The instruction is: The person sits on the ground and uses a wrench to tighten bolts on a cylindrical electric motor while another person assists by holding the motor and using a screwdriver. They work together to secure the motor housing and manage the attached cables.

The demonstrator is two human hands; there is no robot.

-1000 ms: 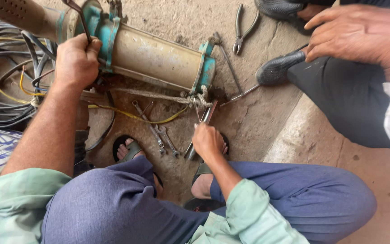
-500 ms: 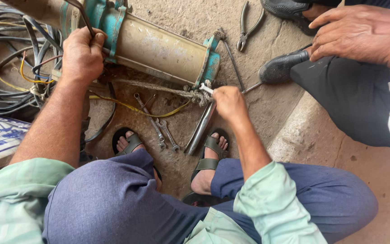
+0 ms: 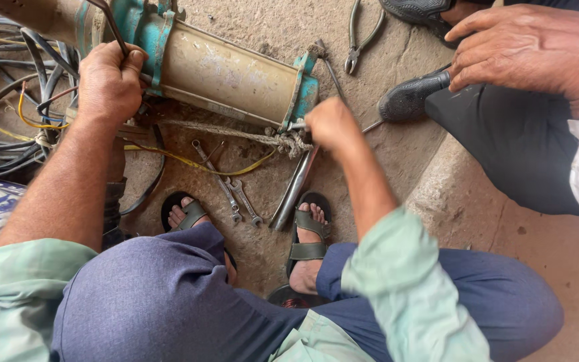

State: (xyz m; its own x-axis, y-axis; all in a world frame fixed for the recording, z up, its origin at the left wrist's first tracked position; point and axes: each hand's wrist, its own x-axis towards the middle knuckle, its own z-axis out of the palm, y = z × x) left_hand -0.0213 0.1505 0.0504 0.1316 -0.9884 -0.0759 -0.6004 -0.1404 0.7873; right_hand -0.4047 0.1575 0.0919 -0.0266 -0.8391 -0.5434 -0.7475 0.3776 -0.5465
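Left hand (image 3: 107, 84) grips a thin metal rod (image 3: 112, 27) beside the pump cylinder (image 3: 226, 74); right hand (image 3: 333, 124), closed, grips a tool at its teal end flange (image 3: 306, 90).

Soft even daylight, faint shadows, sharp focus

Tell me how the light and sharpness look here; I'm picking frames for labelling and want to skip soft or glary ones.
Head view: soft, even daylight with no hard shadows or glare, only a dull sheen on the pump cylinder. The left hand, spanners and pliers are crisp; the right hand is slightly soft. The other person's hand is sharp.
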